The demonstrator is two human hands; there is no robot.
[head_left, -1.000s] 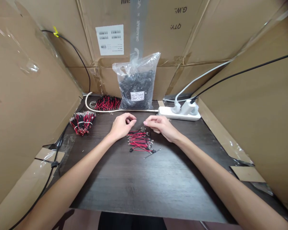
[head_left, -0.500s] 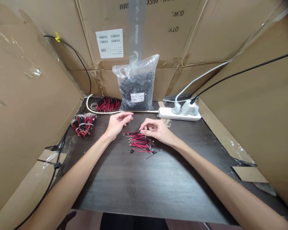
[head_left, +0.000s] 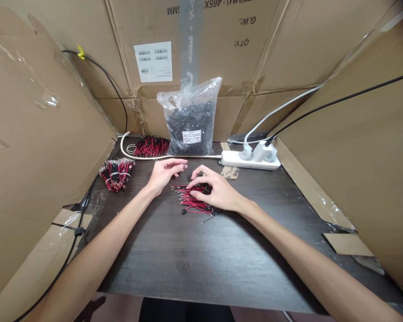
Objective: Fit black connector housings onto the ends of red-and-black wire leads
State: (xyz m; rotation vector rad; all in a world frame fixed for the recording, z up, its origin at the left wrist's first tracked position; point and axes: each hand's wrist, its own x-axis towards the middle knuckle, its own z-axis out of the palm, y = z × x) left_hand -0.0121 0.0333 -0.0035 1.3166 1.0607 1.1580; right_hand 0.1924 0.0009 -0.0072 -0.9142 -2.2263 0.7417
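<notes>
A loose pile of short red and black wires (head_left: 192, 203) lies on the dark table (head_left: 201, 259) in front of me. My right hand (head_left: 216, 191) rests on top of the pile's far end, fingers spread and bent down onto the wires. Just left of the pile, my left hand (head_left: 164, 174) lies on its side with the fingers stretched out toward the right hand. A tiny dark speck shows at its fingertips, too small to name.
Two banded bundles of red and black wires lie at the left (head_left: 116, 172) and the back left (head_left: 151, 146). A clear bag of small black parts (head_left: 190, 118) leans on the back cardboard wall. A white power strip (head_left: 250, 159) with plugs sits right of it. Cardboard walls (head_left: 37, 147) enclose the table.
My right hand has moved left and down from a pinch above the pile onto the wires, with its fingers spreading. My left hand has opened from a pinch and stayed in place.
</notes>
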